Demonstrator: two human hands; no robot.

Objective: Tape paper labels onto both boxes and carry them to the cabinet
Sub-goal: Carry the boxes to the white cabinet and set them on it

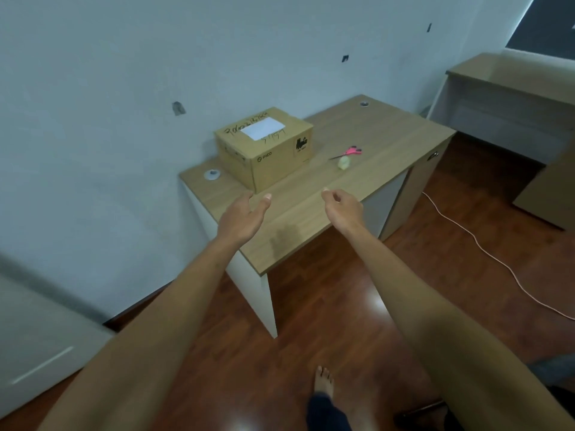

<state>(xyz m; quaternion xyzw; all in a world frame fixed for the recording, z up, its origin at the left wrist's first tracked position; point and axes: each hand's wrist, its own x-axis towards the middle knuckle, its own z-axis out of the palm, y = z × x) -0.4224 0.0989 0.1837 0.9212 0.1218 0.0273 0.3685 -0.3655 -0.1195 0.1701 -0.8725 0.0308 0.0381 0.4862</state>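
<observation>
One brown cardboard box (264,147) stands on the wooden desk (311,213) near the wall, with a white paper label (260,128) on its top. Both my arms reach out over the desk's near end. My left hand (241,217) hovers just in front of the box, fingers loosely spread, holding nothing. My right hand (340,206) hangs to the right of it, fingers loosely curled, also holding nothing. Neither hand touches the box. A second box is not in view.
Pink-handled scissors (350,152) and a small roll of tape (343,163) lie on the desk right of the box. A white cabinet (40,346) stands at the lower left. Another desk (510,98) stands at the back right. A pale cable (485,253) runs across the wooden floor.
</observation>
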